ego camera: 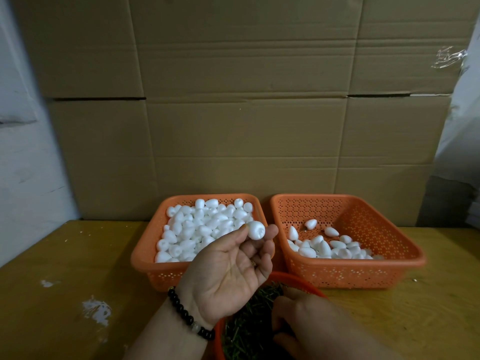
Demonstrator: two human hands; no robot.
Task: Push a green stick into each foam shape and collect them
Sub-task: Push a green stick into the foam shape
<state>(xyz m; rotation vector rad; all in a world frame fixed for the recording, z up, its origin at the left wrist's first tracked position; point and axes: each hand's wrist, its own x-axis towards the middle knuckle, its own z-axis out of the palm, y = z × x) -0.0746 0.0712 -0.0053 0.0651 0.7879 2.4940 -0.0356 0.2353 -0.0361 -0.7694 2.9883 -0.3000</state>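
Cardboard cartons wall off the back of a worn yellow table (65, 281) where a stick is being fetched for the foam shape in hand.

Palm up, the left hand (228, 271) pinches one white foam shape (255, 229) between thumb and fingertips, raised in front of the full left basket (145, 261), while the right hand (309, 320) reaches down into the red bowl (301, 280) of green sticks (249, 323); its fingertips are buried there, so I cannot tell whether they grip a stick. The right basket (363, 268), partly filled with foam shapes, looks like the collecting place. To do this step well, I judge it best to draw out a single stick, turn the foam so one end faces the right hand, keep the pinch light so the foam does not dent, and press the stick straight along the axis.
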